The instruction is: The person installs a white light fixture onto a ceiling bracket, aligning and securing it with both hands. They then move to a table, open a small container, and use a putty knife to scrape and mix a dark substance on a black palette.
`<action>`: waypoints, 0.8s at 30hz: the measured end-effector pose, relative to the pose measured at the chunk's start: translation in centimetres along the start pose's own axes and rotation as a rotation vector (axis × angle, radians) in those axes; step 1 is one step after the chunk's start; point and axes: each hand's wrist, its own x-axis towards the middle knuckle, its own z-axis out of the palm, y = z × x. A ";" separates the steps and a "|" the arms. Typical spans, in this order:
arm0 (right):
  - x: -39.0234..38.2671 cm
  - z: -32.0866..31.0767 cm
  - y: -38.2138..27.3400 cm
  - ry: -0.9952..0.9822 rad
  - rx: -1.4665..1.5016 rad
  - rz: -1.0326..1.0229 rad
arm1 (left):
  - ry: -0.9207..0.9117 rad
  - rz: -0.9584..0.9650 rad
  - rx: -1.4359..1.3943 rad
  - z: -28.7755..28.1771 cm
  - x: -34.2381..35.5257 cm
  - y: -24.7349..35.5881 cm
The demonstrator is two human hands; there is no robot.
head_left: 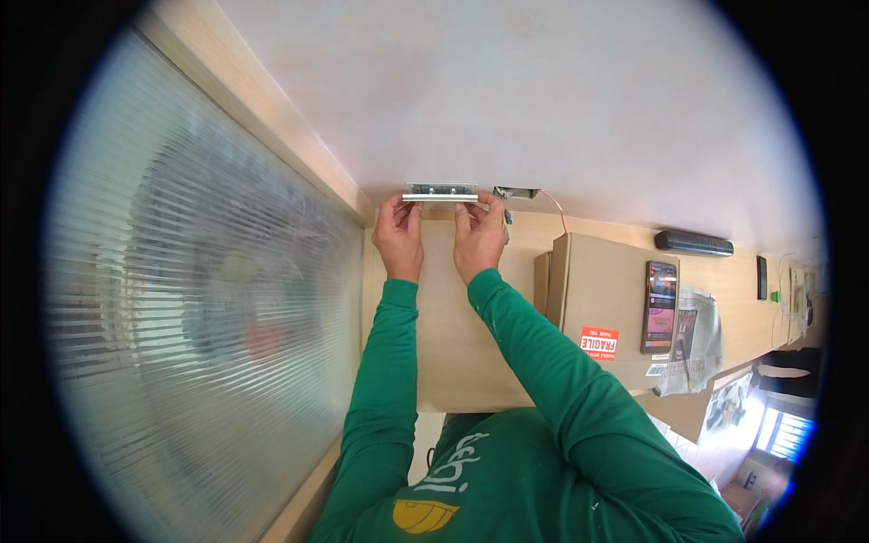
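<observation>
Both of my hands, in green sleeves, are raised to the pale wall. My left hand pinches the left end of a slim silver-and-white strip; my right hand grips its right end. Just above the strip, partly hidden by it, is a metal plate with small fittings. To the right, a recessed metal box sits in the wall with a thin reddish cable coming out. A small yellowish-and-dark item shows behind my right hand; I cannot make out what it is.
A ribbed glass panel in a wooden frame stands left. On the wooden counter at right are a cardboard box with a red label, a phone, folded newspaper, a black cylinder and a dark slim item.
</observation>
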 end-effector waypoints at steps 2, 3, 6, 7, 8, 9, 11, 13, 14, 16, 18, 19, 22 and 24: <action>0.2 -0.1 0.3 0.020 -0.038 -0.019 | 0.004 -0.007 0.026 0.2 -0.1 0.4; 0.1 0.1 0.3 0.024 -0.053 -0.028 | 0.010 -0.003 0.040 0.1 -0.1 0.3; 0.2 0.1 0.5 0.038 -0.074 -0.014 | 0.019 0.002 0.089 0.1 0.0 0.6; 0.3 0.1 0.8 0.038 -0.047 -0.031 | 0.016 -0.002 0.108 0.2 0.0 0.9; 0.5 0.1 1.1 0.039 -0.018 -0.048 | 0.013 -0.006 0.128 0.2 0.0 1.3; 0.5 0.2 1.2 0.037 0.013 -0.062 | 0.005 -0.009 0.127 0.1 0.0 1.3; 0.5 0.1 1.3 0.025 -0.045 -0.050 | -0.010 -0.015 0.125 0.0 0.3 1.4; 0.8 -0.1 1.4 0.013 -0.087 -0.037 | -0.014 0.001 0.182 -0.1 0.4 1.8; 1.0 -0.1 1.4 0.005 -0.098 -0.029 | -0.016 0.009 0.211 -0.1 0.4 1.9; 1.0 -0.1 1.4 0.006 -0.108 -0.027 | -0.011 -0.021 0.189 0.2 0.3 1.6; 1.1 0.2 1.2 0.021 -0.100 -0.048 | -0.001 -0.003 0.176 0.6 0.3 1.2; 1.0 0.4 1.1 0.022 -0.076 -0.033 | 0.007 0.030 0.173 0.8 0.3 1.0; 0.7 0.9 0.8 0.032 0.003 0.000 | 0.052 0.029 0.151 1.5 -0.3 1.2; 0.5 1.2 0.6 0.038 0.071 0.010 | 0.083 0.020 0.151 1.9 -0.6 1.6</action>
